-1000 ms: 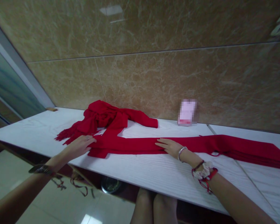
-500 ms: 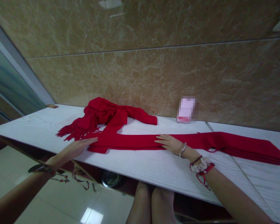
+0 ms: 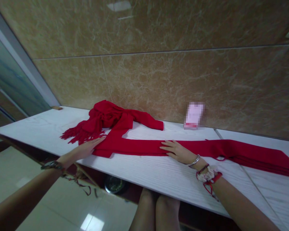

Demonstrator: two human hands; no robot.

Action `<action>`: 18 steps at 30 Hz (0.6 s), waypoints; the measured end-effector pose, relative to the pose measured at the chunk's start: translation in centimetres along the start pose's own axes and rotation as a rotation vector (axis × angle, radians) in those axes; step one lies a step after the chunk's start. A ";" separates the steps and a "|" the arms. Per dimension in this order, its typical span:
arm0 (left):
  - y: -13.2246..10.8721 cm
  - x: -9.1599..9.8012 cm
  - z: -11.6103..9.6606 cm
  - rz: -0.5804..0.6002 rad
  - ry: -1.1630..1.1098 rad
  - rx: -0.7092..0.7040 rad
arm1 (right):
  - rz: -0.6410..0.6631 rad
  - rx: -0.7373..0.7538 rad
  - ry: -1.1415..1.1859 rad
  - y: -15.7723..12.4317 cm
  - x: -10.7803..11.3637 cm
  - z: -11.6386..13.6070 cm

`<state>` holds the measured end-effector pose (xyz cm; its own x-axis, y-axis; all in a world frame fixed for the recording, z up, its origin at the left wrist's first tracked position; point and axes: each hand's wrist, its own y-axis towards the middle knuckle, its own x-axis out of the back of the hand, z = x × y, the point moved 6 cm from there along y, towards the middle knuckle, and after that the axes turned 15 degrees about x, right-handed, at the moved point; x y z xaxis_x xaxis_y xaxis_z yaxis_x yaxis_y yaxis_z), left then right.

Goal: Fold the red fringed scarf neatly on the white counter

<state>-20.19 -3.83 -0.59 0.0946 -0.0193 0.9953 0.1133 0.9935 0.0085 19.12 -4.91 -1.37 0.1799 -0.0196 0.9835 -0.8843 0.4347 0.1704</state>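
Observation:
A long red scarf [image 3: 139, 147] lies folded into a narrow strip along the white table, its far right end reaching the edge of the view. At its left, the cloth turns back toward a bunched heap with a fringe [image 3: 78, 131]. My left hand [image 3: 90, 148] rests on the left end of the strip, fingers stretched out and beside the fringe. Flat on the middle of the strip lies my right hand [image 3: 179, 151], its fingers spread. Neither hand grips the cloth.
The white table [image 3: 144, 173] stands against a brown marbled wall [image 3: 159, 80]. A pixelated pink box-like thing [image 3: 194, 116] stands by the wall. Below the table's front edge are a round metal bowl [image 3: 114, 185] and my knees [image 3: 156, 205].
My left hand has slid slightly right and up along the scarf's left end. My right hand stays at about the same place on the strip. The view has shifted a little.

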 end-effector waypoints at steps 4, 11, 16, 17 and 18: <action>1.0 -0.4 0.3 0.007 -0.012 -0.005 | -0.058 0.049 -0.145 0.8 -0.1 1.1; 3.8 -0.6 0.8 0.013 -0.015 0.035 | -0.077 0.037 -0.110 1.4 -1.1 0.9; 4.2 0.0 0.5 0.017 -0.005 0.027 | -0.103 0.009 -0.043 1.1 -1.1 0.1; 4.0 0.3 0.7 0.019 0.013 0.021 | -0.107 0.007 -0.037 1.1 -1.1 0.1; 3.8 0.7 0.8 0.015 0.029 0.010 | -0.112 0.005 -0.034 1.1 -1.2 0.0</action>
<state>-20.52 0.04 0.20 0.1248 -0.0071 0.9922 0.1018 0.9948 -0.0057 17.92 -4.42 -2.32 0.2628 -0.0981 0.9598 -0.8616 0.4240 0.2792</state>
